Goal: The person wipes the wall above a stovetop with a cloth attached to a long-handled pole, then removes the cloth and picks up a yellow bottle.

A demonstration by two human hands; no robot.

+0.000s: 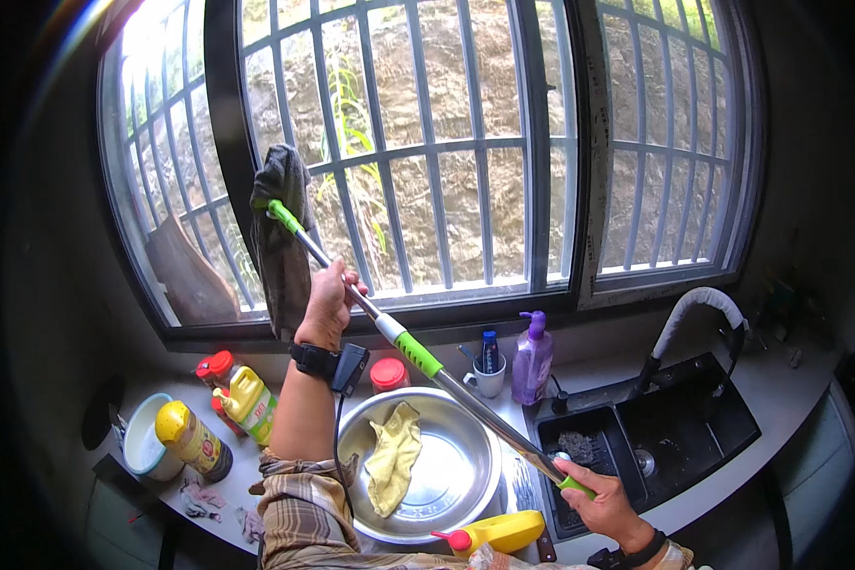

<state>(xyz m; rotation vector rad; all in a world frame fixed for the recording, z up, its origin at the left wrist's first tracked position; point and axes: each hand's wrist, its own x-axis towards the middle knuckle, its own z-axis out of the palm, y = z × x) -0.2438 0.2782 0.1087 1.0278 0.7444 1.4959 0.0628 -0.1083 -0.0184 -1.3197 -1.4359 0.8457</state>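
A telescopic mop pole (463,395) of steel with green grips runs slantwise across the view, from the window down to the sink. My left hand (331,296) grips its upper steel tube. Around the green end grip at the lower right, my right hand (602,502) is closed. A dark grey cloth (283,178) covers the mop head, which lies against the left part of the window pane (442,192) and its dark frame. Part of the cloth hangs down behind my left wrist. Below the pole, a steel basin (463,470) holds a crumpled yellow cloth (395,459).
A purple pump bottle (533,360) and a white mug (489,377) stand beneath the window. At right is a black sink (691,420) with a curved faucet (698,303). Several bottles, including a yellow jug (253,402), crowd the left; another yellow bottle (506,531) lies in front.
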